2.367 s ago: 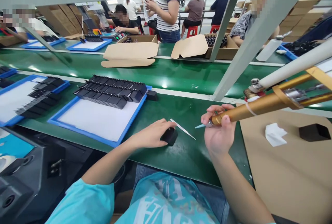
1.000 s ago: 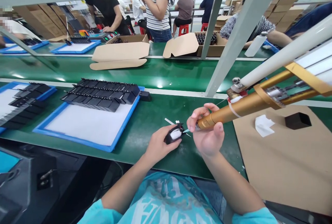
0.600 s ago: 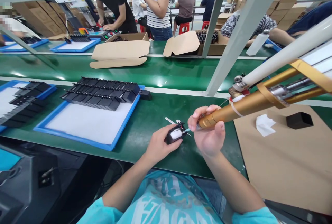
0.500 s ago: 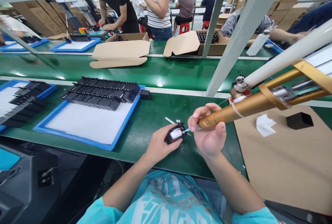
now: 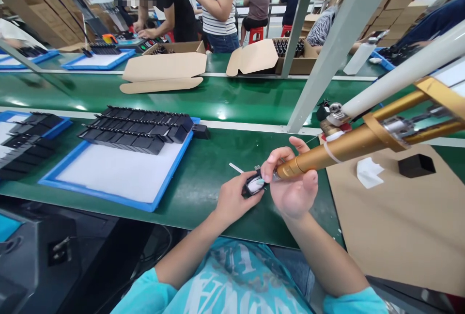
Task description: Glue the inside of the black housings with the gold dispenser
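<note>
The left hand (image 5: pixel 234 195) is closed narrowly around a small open black plastic housing (image 5: pixel 249 191), which shows a white part (image 5: pixel 255 184) inside and sits low over the green surface (image 5: pixel 214 159), in front of the person. The right hand (image 5: pixel 293 185) is curled around the front end of a gold cylindrical metal tool (image 5: pixel 337 150), one finger raised. The tool slants down to the left, its pale blue tip (image 5: pixel 260 183) at the housing; whether it touches the white part cannot be told.

A thin white strip (image 5: pixel 236 167) lies just beyond the housing. To the left, a blue-rimmed tray with a white lining (image 5: pixel 116 171) carries rows of black box-shaped units (image 5: pixel 136 129) across its far part. To the right, a brown cardboard sheet (image 5: pixel 395 227) bears a crumpled white paper piece (image 5: pixel 369 173) and, near it, a black block (image 5: pixel 416 165).
</note>
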The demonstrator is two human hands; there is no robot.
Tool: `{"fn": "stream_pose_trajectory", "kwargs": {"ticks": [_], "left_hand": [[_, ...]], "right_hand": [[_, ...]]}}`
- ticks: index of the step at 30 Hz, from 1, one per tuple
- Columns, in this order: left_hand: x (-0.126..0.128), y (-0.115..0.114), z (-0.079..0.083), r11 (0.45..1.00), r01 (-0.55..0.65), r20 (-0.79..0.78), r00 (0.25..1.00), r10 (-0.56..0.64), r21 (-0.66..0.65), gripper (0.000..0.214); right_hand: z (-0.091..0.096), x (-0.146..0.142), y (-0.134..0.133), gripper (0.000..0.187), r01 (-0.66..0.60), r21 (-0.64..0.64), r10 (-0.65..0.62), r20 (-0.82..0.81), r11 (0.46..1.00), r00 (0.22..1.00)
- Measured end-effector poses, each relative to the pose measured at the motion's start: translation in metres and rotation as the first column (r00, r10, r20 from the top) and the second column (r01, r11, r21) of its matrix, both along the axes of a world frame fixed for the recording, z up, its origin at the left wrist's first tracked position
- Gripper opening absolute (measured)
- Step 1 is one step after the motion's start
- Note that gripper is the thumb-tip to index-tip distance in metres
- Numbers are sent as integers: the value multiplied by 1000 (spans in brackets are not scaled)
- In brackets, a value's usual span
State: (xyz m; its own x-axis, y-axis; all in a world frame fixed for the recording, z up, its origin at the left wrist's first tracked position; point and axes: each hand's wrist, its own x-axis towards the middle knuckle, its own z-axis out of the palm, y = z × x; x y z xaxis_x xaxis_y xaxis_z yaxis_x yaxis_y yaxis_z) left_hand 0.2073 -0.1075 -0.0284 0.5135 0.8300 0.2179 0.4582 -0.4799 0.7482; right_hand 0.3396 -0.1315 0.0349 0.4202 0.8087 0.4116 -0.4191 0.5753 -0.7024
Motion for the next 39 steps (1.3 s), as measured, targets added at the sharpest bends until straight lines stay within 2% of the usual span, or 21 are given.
{"fn": "stream_pose_trajectory", "kwargs": {"ticks": [10,17,23,30,35,39], "left_hand": [[14,0,-4,993,42,38,998,-46,110,34],[14,-1,-3,991,43,62,997,-51,125,32],[14,0,0,996,31,38,999,-34,81,35],[11,3,3,999,-7,1,1000,7,-47,39],[-1,8,5,989,5,-25,1000,-8,-149,41],[-30,17,-4,992,77,-130,987,-90,-104,42]], "right_hand": [[0,0,0,43,-7,-5,7,11,1000,1000],[-1,-1,-2,27,-2,41,1,20,999,1000],[0,1,0,44,21,-17,-20,31,1000,999],[-1,4,2,44,45,-25,-45,32,999,998],[0,4,4,44,38,-7,-38,16,999,999],[1,4,4,47,44,-8,-44,2,999,999]]}}
